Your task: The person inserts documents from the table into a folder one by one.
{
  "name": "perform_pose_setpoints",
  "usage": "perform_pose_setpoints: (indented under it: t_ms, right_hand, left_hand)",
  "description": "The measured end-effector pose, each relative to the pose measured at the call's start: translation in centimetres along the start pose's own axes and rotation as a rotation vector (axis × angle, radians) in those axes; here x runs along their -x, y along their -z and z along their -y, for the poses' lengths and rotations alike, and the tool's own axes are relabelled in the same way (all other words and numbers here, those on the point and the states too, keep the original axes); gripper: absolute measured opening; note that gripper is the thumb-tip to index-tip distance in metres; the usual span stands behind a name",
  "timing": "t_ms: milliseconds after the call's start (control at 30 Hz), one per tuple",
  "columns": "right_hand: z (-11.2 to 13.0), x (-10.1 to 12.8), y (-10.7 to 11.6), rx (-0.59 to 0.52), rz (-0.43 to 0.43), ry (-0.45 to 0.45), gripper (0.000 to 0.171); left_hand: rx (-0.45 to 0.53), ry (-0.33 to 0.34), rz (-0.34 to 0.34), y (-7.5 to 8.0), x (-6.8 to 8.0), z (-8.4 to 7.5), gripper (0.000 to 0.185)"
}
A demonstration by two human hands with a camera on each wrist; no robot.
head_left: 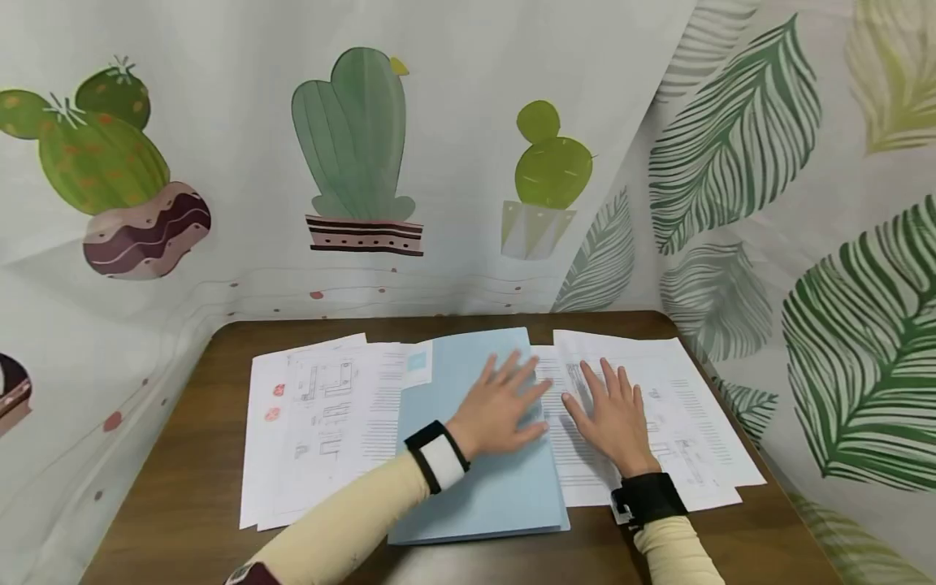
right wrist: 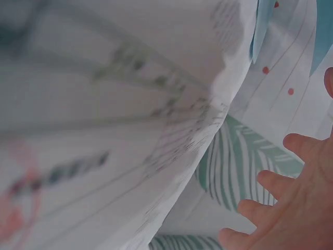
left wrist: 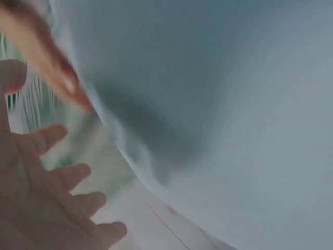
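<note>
Brown table (head_left: 183,455): one blue folder (head_left: 483,487) under flat left hand (head_left: 500,406); right hand (head_left: 614,414) spread on papers (head_left: 687,406).

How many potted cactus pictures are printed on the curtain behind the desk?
3 in full: one at the left, a tall one in the middle, a small one to its right. A dark shape at the far left edge may be another pot.

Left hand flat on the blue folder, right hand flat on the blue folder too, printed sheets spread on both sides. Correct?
Not quite. The head view shows the left hand flat on the blue folder, but the right hand lies flat on the printed sheets right of the folder, not on it. Other sheets lie on its left.
</note>
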State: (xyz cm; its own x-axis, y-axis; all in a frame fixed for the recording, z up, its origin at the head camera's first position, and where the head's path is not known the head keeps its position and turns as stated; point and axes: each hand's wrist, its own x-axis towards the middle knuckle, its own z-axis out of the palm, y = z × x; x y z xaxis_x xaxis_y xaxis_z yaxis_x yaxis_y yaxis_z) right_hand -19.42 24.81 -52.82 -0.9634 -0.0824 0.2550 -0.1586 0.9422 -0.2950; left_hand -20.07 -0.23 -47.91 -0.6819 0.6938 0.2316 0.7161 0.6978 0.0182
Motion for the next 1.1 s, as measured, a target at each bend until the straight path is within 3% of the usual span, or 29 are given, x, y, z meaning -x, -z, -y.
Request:
perform_pose_setpoints:
  t_ms: [100,233,433,600,667,900,1100]
  right_hand:
    - [-0.8,0.2,0.0,0.019,0.001,-0.016,0.076]
    - [-0.5,0.4,-0.5,0.028,0.016,-0.017,0.076]
    - [0.0,0.4,-0.3,0.011,0.013,0.012,0.075]
    - [2.2,0.2,-0.2,-0.010,-0.018,0.121,0.072]
    - [3.8,0.2,-0.6,-0.016,-0.005,0.188,0.073]
    - [8.6,0.7,-2.0,-0.047,0.194,0.357,0.083]
    - [10.4,1.1,-2.9,-0.065,0.327,0.357,0.081]
  left_hand:
    - [-0.036,-0.090,0.106,-0.3,-1.4,-1.6,0.060]
    - [-0.074,-0.111,0.212,-0.7,-1.2,-1.9,0.056]
    - [-0.084,-0.137,0.233,0.4,-1.1,-1.6,0.058]
    - [0.013,-0.166,0.117,3.8,-0.7,-0.6,0.056]
    - [0.072,-0.163,0.049,5.4,0.2,0.4,0.051]
    - [0.264,-0.150,-0.209,10.5,4.7,3.9,0.032]
    - [0.344,-0.076,-0.332,13.6,9.0,7.2,0.027]
